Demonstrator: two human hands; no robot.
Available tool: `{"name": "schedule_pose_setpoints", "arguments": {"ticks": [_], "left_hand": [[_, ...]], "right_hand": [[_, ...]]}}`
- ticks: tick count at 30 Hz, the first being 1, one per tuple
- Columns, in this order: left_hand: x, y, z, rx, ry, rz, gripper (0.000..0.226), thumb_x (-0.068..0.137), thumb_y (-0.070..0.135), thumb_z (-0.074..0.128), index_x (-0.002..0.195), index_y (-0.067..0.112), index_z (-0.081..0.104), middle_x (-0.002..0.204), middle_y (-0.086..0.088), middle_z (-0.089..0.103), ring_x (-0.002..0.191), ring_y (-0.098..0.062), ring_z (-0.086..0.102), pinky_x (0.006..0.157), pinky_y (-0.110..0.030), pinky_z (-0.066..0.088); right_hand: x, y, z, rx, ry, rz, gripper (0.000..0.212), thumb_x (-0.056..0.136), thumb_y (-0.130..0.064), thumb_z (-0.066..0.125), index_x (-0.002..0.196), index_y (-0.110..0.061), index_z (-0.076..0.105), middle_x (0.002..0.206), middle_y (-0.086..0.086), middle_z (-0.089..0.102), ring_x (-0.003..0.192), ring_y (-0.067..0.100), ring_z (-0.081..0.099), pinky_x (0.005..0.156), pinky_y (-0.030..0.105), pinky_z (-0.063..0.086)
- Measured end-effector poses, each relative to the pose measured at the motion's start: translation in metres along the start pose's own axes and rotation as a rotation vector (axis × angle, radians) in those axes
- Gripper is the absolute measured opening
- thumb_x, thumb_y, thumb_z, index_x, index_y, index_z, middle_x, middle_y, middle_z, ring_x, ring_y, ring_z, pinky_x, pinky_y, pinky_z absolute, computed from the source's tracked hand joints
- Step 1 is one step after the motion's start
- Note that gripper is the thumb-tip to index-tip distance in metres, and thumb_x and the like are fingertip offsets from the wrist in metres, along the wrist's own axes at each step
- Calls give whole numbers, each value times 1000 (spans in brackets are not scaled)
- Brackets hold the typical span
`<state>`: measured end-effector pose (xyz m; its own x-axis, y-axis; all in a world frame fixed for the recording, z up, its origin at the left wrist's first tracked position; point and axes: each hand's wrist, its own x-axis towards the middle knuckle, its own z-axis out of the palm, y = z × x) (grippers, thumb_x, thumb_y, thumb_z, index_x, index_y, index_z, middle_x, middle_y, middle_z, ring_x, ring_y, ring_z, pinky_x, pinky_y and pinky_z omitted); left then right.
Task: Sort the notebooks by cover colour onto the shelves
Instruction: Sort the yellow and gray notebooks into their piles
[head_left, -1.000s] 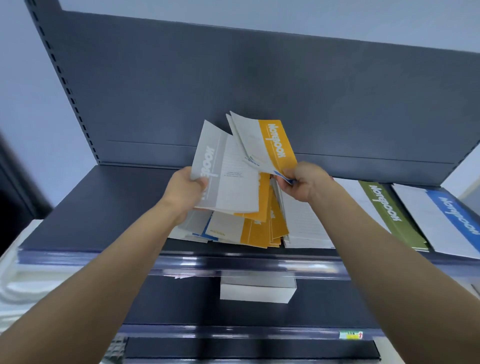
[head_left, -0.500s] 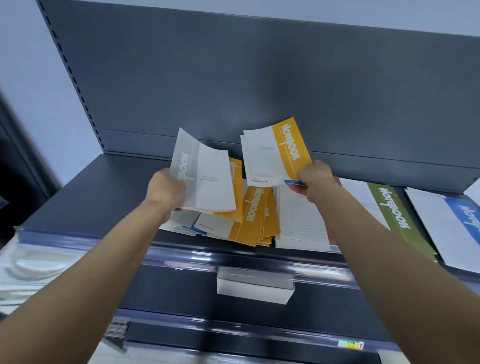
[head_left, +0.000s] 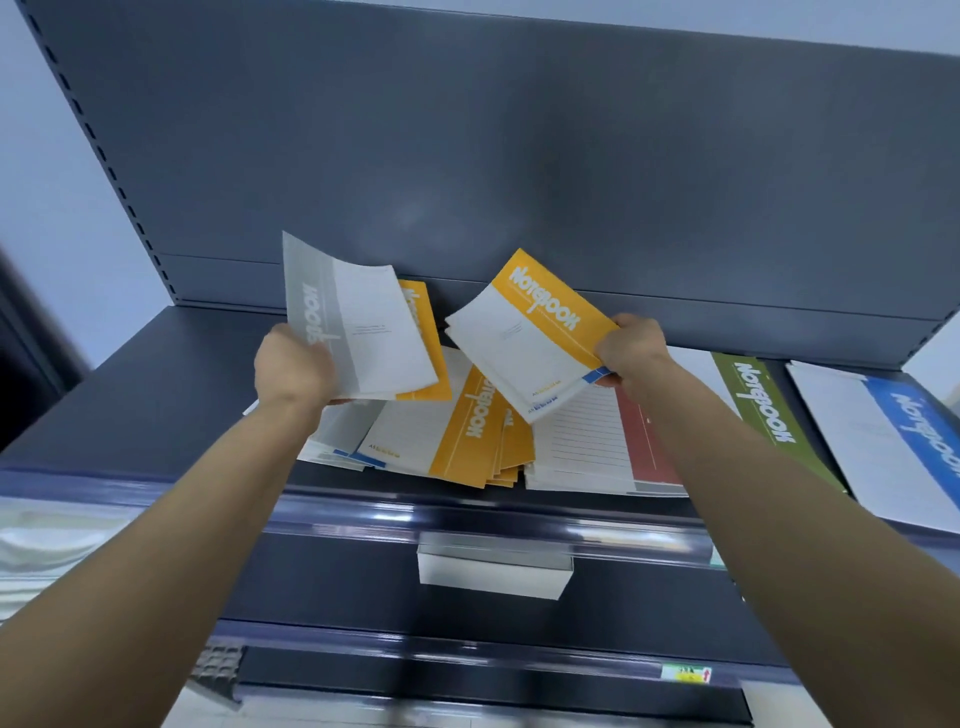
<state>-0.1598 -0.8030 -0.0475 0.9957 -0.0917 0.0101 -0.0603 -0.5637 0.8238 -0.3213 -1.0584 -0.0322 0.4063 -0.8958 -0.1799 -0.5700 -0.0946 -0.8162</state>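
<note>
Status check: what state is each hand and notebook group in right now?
left hand, gripping grey notebook, raised off shelf.
right hand, pinching orange notebook by its corner, raised, tilted.
orange pile, fanned loosely, flat on shelf.
red notebook, flat on shelf.
green notebook, flat.
blue notebook, flat, partly out of frame.

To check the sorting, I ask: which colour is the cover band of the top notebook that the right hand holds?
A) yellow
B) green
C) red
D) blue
A: the right hand grips a notebook whose cover band is plainly yellow.
</note>
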Motion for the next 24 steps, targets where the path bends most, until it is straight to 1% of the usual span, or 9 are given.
{"name": "schedule_pose_setpoints", "arguments": {"ticks": [3,7,10,12,14,16,18,20,24], "left_hand": [[9,-7,-12,27,77,2,10,92,6,38,90,4,48,65,-1,38,58,-21,37,44,-24,25],[16,-20,-30,-54,141,-52,14,93,13,41,95,3,52,72,-6,49,67,-29,48,45,-26,32],[20,-28,-42,-70,168,-64,20,92,12,42,102,0,54,89,-13,55,73,-30,50,44,-24,32],[21,-31,-49,-58,169,-74,17,92,13,42,100,2,52,89,-11,54,75,-30,51,43,-26,36],[23,-33,-55,-99,183,-85,18,91,15,42,99,3,52,89,-10,54,73,-28,53,52,-30,44],[23,-35,-60,-117,201,-86,15,90,12,41,98,4,51,88,-9,52,64,-23,46,52,-27,37],[22,-35,-65,-97,217,-79,14,90,8,40,99,4,51,88,-9,49,67,-24,42,48,-26,29],[20,-34,-70,-81,231,-58,10,92,8,40,96,5,48,80,-7,48,72,-26,42,47,-26,27],[21,-33,-78,-94,263,-59,11,93,11,39,94,6,48,66,-1,41,55,-21,37,44,-23,26]], "right_hand": [[-1,-6,10,-42,-29,-35,22,95,0,39,103,-15,54,93,10,53,99,33,60,71,38,57],[2,-16,24,-84,-125,-87,30,92,5,42,113,-8,59,87,12,54,86,30,58,70,41,55],[2,-24,33,-166,-217,-162,38,90,3,47,127,-4,55,96,10,51,84,25,50,57,29,47],[3,-30,40,-271,-238,-214,37,91,3,45,126,-4,56,87,8,51,80,22,49,55,25,42],[2,-36,47,-401,-241,-279,35,92,5,44,121,-6,59,78,4,49,70,18,48,52,22,40],[2,-41,54,-445,-243,-337,36,92,6,47,121,-9,61,85,5,54,72,19,50,49,18,39],[1,-45,61,-472,-244,-390,37,90,9,46,117,-9,63,90,8,57,79,22,52,60,23,43],[1,-46,68,-477,-251,-421,39,89,11,42,111,-10,66,88,9,58,79,22,52,63,29,43],[4,-46,80,-490,-263,-492,47,87,10,36,108,-16,69,97,13,65,89,30,58,78,40,51]]}}
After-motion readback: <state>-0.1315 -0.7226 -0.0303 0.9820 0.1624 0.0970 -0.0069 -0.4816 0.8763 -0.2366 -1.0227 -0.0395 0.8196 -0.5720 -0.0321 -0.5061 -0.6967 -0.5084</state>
